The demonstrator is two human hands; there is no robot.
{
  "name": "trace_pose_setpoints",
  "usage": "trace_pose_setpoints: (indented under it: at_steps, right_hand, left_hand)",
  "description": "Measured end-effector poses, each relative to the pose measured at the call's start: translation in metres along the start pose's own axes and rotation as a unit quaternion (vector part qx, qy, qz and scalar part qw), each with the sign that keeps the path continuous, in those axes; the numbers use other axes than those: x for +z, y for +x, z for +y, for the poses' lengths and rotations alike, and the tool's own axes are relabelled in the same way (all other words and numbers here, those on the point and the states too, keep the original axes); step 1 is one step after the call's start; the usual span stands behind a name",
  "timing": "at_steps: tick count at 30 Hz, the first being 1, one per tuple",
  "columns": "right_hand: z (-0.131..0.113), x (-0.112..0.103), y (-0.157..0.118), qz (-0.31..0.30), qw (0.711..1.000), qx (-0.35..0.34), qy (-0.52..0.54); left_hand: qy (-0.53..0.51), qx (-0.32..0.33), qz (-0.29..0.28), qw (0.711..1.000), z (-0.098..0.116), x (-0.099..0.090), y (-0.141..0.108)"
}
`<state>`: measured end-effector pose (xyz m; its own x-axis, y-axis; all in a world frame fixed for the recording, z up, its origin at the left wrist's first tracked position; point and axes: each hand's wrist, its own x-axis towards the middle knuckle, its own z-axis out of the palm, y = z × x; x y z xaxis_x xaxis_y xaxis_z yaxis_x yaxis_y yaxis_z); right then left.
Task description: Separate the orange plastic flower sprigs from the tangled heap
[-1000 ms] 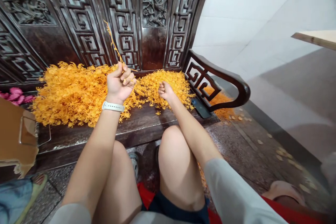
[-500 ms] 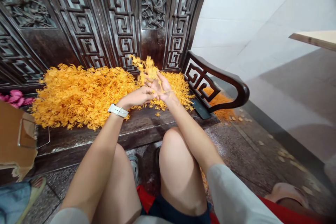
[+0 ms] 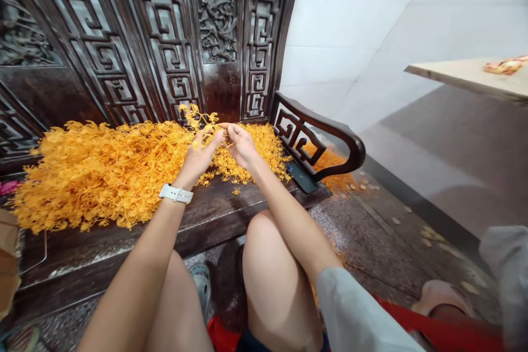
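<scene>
A yellow plastic flower sprig [image 3: 192,114] with thin branching stems rises above my two hands, over the bench seat. My left hand [image 3: 200,158], with a white watch band on its wrist, is closed round the lower part of it, thumb pointing to the right. Close beside it, the fingers of my right hand [image 3: 242,146] pinch thin yellow stems. Their exact grip is partly hidden. Behind and to the left spreads a large heap of yellow flower pieces [image 3: 103,170]; a smaller pile [image 3: 264,146] lies to the right of my hands.
The dark carved bench [image 3: 223,203] has an openwork armrest [image 3: 352,146] on the right, with a dark phone [image 3: 303,177] beside it. Orange pieces [image 3: 334,168] lie on the floor beyond. A cardboard box [image 3: 8,258] stands at left, a board [image 3: 462,72] juts out at right.
The view has shifted, so the bench sits further left. My right hand has turned from palm up to a pinch, and my left hand has come up round the sprig.
</scene>
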<state>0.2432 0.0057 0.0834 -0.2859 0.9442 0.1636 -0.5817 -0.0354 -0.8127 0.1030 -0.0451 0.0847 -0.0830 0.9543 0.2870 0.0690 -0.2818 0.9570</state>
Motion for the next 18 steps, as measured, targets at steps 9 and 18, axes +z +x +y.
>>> trace_pose_setpoints:
  at_steps: [9,18]
  right_hand:
    - [0.003,0.006,-0.008,-0.054,0.997,0.032,-0.049]
    - [0.007,0.006,-0.006,-0.056,0.98,0.009,-0.193]
  left_hand:
    - [-0.18,-0.021,0.089,0.979,-0.002,-0.007,0.011]
    - [-0.225,0.039,0.135,0.964,-0.007,-0.008,0.016]
